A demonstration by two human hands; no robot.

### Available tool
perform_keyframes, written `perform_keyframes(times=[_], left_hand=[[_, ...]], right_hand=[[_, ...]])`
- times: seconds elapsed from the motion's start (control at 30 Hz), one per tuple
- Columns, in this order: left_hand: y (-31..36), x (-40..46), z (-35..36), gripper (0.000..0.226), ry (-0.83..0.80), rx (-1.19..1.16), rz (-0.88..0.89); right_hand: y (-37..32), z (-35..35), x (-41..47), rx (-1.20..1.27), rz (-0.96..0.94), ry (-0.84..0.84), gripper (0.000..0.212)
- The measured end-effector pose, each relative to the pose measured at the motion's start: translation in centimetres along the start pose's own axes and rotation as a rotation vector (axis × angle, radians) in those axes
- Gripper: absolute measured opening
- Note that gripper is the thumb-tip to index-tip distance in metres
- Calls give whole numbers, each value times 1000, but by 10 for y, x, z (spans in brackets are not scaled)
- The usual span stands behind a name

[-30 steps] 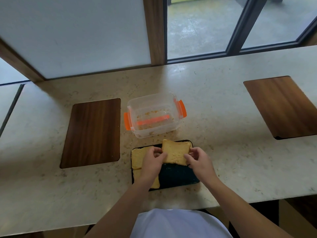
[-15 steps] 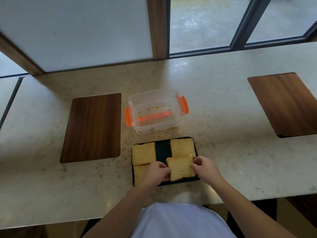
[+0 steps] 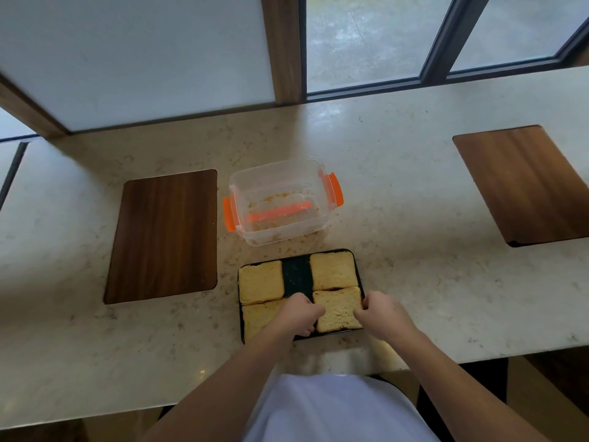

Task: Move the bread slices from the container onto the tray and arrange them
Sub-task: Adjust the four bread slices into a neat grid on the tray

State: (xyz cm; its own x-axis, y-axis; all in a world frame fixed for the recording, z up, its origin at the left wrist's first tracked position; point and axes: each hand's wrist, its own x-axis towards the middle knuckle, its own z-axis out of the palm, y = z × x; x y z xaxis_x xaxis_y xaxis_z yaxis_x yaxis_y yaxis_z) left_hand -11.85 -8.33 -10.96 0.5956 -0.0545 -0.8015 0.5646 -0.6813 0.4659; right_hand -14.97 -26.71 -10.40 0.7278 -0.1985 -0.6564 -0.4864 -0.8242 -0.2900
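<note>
A black tray (image 3: 296, 272) lies on the counter near its front edge with several bread slices flat on it. The far-left slice (image 3: 260, 281) and far-right slice (image 3: 333, 271) lie untouched. The near-right slice (image 3: 338, 309) rests flat on the tray between my two hands. My left hand (image 3: 299, 314) grips its left edge and my right hand (image 3: 381, 315) its right edge. The near-left slice (image 3: 255, 317) is partly hidden by my left wrist. Behind the tray stands a clear plastic container (image 3: 280, 202) with orange latches, holding only crumbs.
Dark wooden boards sit set into the stone counter at the left (image 3: 164, 236) and far right (image 3: 526, 183). Crumbs lie scattered between container and tray. A wall panel and windows rise behind the counter. The counter's front edge is just below the tray.
Both hands carried the slice from the tray's far-right corner, where another slice stays, toward me and set it flat in the near-right corner. The view shifted slightly.
</note>
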Motion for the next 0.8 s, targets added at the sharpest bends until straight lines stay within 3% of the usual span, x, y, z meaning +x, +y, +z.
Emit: perform_keyframes(times=[0.07,0.2,0.3,0.67,0.8], left_hand=[[1,-2,-1,13,9,91,55],[1,-5,7,39,250,344,359],[5,-8,10,34,335,464,479],[10,-4,10,17,147,737,445],[18,0,6,32,213,500,377]], right_hand=[[-5,-2,-5,-67,-49,46,12],[-11,4,-6,-243,-278,196,42],[-11,7,2,-338,-328,188,46],[-4,7,10,-462,-399,174,36],[-12,-5,15,-145,-290,225,38]])
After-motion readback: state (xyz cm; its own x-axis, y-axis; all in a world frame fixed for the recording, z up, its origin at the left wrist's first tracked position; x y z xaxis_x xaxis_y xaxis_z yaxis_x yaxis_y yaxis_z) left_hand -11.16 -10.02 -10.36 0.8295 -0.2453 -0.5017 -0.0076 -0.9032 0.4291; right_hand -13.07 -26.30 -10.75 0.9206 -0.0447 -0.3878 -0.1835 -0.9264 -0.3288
